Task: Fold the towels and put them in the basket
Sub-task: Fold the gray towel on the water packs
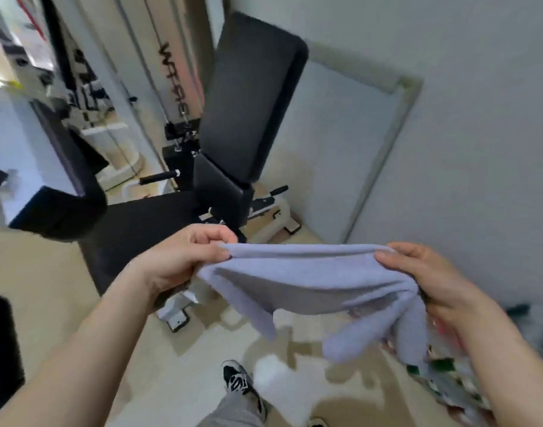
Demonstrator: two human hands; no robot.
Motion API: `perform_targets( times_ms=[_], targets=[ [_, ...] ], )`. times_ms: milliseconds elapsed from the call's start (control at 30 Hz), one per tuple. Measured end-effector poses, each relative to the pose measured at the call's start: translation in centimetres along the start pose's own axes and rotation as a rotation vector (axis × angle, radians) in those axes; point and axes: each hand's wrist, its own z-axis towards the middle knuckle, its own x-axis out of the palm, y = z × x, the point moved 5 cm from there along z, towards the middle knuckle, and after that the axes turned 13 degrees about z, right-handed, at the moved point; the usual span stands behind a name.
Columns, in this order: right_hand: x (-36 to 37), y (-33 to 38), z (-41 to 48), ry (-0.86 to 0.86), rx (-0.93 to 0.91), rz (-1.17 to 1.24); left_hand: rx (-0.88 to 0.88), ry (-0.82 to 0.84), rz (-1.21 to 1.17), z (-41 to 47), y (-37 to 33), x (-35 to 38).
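Here left hand (pixel 184 257) and right hand (pixel 424 278) each pinch a top corner of the towel (pixel 310 282), stretched mid-frame; bench (pixel 248 118) upper centre.

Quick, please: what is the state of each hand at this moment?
Left hand: closed, its grip pinching one end of the lavender towel.
Right hand: closed, gripping the towel's other end.

Soft, even, fairly bright indoor light. Far up-left of the fingers (pixel 208 237) a patch is blown out white. Below them the towel (pixel 310 272) casts faint, diffuse shadows on the floor (pixel 184 359). Motion blur smears everything and is worst lower right of the fingers. Wide-angle distortion tilts the weight bench (pixel 251 103) above them.
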Motion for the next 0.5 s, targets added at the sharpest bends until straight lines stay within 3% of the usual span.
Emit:
perform_targets(
  times_ms=[67,167,333,433,500],
  targets=[
    [-5.3,0.7,-3.1,-0.171,-0.130,-0.044,0.037,0.199,0.002,2.9,-2.4,4.0],
    [-12.3,1.1,-8.2,-0.414,-0.260,-0.387,0.038,0.279,0.064,7.9,-5.7,10.8],
    [-22.6,-1.1,-17.1,-0.776,-0.035,-0.866,0.113,0.242,0.233,15.8,-12.0,23.0],
    [-28.1,-1.7,-21.9,-0.920,0.050,-0.810,0.249,0.196,0.327,19.5,-16.5,30.4],
    [-31.5,-1.2,-24.5,-1.026,-0.029,-0.491,0.373,0.197,0.443,21.8,-19.2,35.6]
  ],
)
